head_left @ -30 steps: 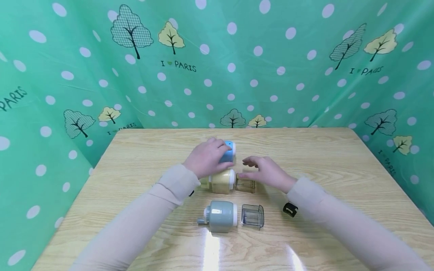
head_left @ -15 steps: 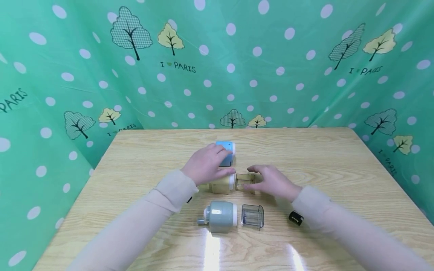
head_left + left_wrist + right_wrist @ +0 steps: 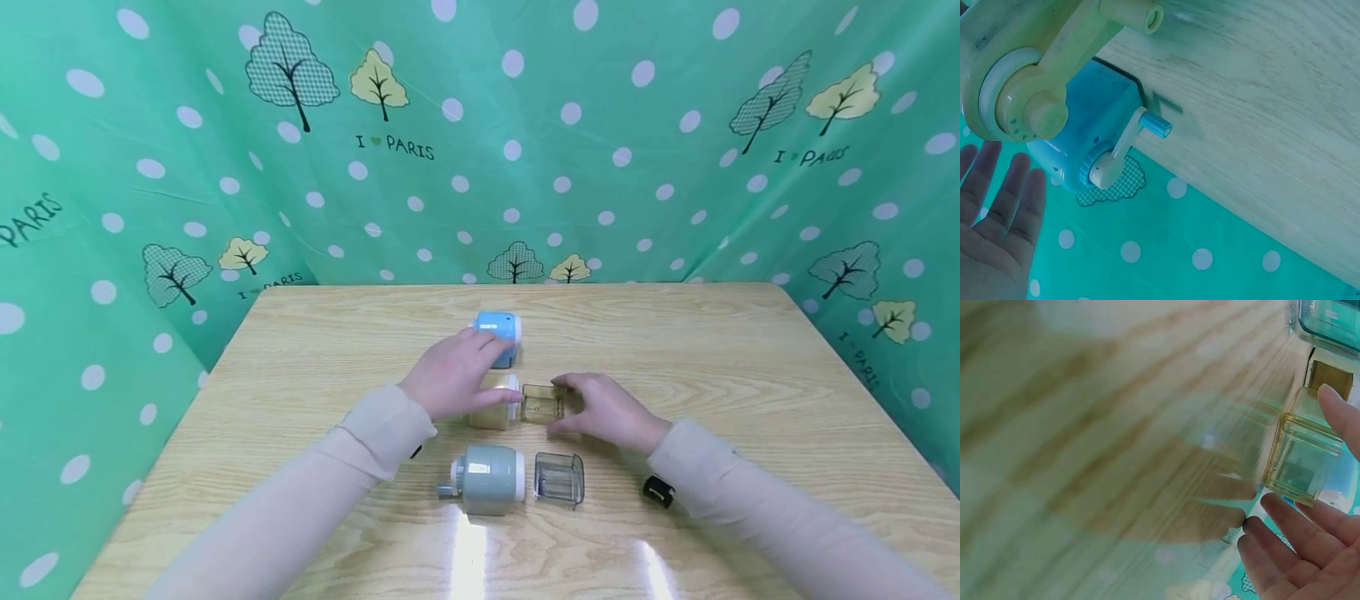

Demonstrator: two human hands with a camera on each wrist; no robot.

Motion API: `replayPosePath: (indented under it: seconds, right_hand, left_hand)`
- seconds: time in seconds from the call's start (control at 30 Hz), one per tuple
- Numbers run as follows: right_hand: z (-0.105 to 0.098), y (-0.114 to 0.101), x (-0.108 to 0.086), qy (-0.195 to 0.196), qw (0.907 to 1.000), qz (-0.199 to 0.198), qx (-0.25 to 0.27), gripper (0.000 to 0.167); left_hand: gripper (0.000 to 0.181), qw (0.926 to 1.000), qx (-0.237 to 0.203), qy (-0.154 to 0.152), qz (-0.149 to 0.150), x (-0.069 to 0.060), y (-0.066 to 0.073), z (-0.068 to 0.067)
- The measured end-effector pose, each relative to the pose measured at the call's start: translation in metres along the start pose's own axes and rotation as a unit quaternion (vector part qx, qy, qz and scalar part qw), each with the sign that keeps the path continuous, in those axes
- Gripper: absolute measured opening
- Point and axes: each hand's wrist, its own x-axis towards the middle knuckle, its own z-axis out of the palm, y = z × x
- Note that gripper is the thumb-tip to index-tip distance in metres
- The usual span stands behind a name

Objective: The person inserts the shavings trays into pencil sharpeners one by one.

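My left hand (image 3: 456,373) is over the yellow crank pencil sharpener (image 3: 491,417), its thumb above the white ring. The left wrist view shows its fingers (image 3: 1016,206) straight beside that sharpener, with a gap between. The crank handle (image 3: 1079,44) shows there too. Around the right end of the clear yellow shavings drawer (image 3: 540,403), my right hand (image 3: 611,410) is spread, thumb on the near side and fingers on the far side. Whether they touch it, I cannot tell. This drawer lies just right of its sharpener.
Behind stands a blue crank pencil sharpener (image 3: 497,323), partly covered by the left fingers. Nearer the front are a grey-blue sharpener (image 3: 489,479) and its clear smoky drawer (image 3: 558,478). A green dotted curtain (image 3: 510,192) borders the wooden table (image 3: 675,333).
Both hands have come nearer to the front, from around the blue sharpener to the yellow one. The right hand has moved right and down to its drawer. The sharpeners and drawers have stayed put.
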Motion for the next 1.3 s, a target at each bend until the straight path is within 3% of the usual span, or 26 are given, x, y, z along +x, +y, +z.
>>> replayPosePath:
  seconds: [0.6,0.93,1.3]
  right_hand:
    - [0.002,0.006,0.001,0.010,0.9999,-0.001,0.005,0.067]
    - [0.003,0.006,0.000,0.008,0.9999,-0.005,0.006,0.064]
    - [0.003,0.006,0.000,0.009,0.9999,-0.003,0.006,0.063]
  left_hand:
    - [0.081,0.9995,0.004,-0.030,-0.004,-0.007,-0.001,0.012]
    - [0.087,0.9980,-0.004,-0.057,-0.027,-0.011,0.002,0.022]
    - [0.093,0.9940,-0.022,-0.096,-0.047,-0.008,0.008,0.021]
